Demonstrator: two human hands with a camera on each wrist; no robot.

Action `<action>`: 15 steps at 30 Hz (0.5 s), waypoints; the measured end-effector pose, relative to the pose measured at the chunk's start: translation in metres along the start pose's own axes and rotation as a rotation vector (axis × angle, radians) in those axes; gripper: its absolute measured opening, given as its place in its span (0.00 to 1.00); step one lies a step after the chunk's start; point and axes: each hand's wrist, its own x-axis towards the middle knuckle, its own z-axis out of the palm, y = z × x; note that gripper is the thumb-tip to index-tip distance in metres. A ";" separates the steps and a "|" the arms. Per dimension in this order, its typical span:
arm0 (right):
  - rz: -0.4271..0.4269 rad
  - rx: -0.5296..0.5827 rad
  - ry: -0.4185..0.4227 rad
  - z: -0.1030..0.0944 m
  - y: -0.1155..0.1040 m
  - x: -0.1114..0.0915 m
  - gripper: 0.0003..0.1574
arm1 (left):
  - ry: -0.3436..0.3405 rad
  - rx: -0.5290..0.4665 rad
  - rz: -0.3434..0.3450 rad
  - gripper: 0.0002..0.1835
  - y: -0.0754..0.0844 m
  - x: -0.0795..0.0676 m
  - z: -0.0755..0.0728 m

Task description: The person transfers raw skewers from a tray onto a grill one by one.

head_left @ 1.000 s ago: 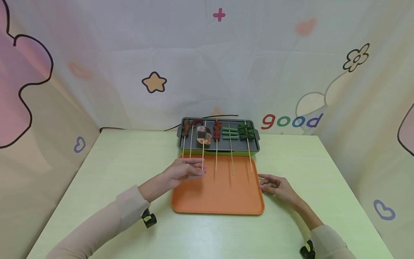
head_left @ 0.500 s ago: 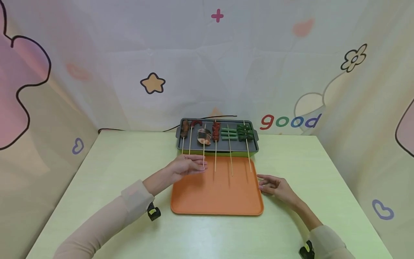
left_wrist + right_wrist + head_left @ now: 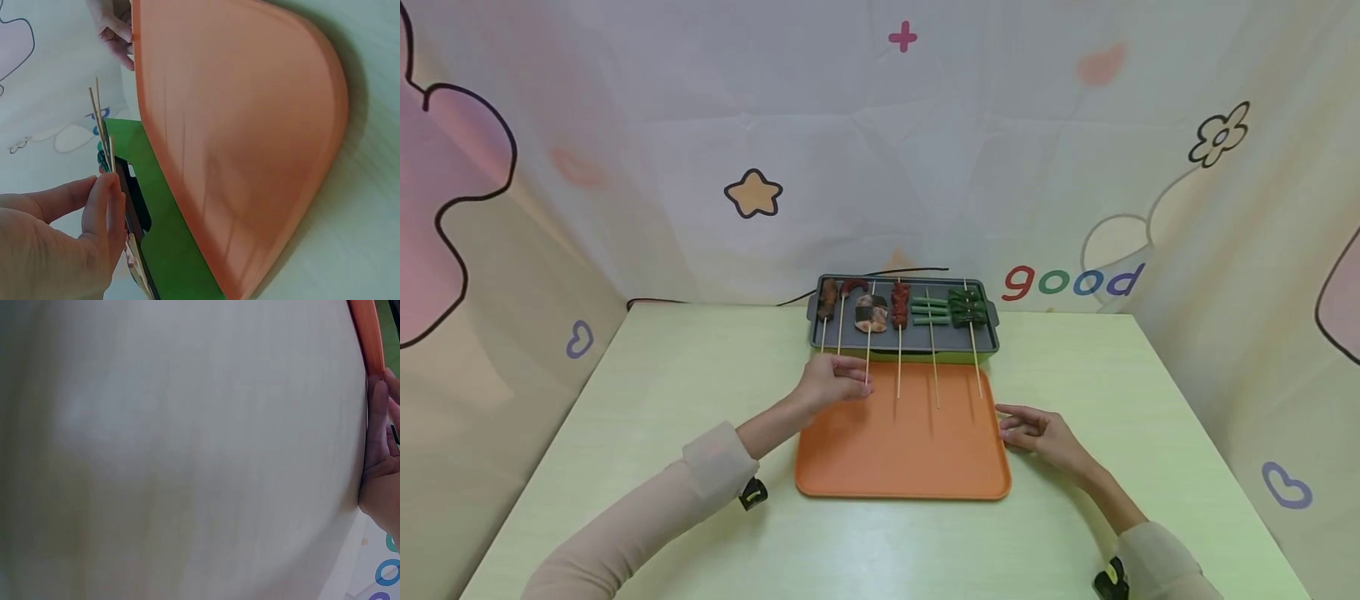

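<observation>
My left hand pinches the lower stick of a skewer between thumb and fingers. This skewer carries a broad pinkish-white piece with a dark band and sits over the grey grill pan; whether it touches the pan I cannot tell. In the left wrist view, the pinching fingers hide part of the sticks. An orange tray lies in front of the grill. At its right edge my right hand touches the rim with thumb and fingers.
Other skewers lie across the pan: a brown one, a curled dark red one, a red one, green stalks and green leaves. Their sticks overhang the tray's back part. A black cable runs behind.
My left hand moved up and forward, then slightly left, with the banded skewer. The banded piece turned about its stick and shows its band differently. My right hand stayed at the tray's edge.
</observation>
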 end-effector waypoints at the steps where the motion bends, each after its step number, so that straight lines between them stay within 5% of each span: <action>1: 0.001 0.001 -0.002 0.000 0.000 0.000 0.32 | 0.008 0.016 0.005 0.26 -0.001 0.000 0.001; 15: 0.012 -0.013 -0.002 -0.001 -0.001 0.001 0.33 | 0.034 0.106 0.054 0.24 -0.009 -0.016 -0.002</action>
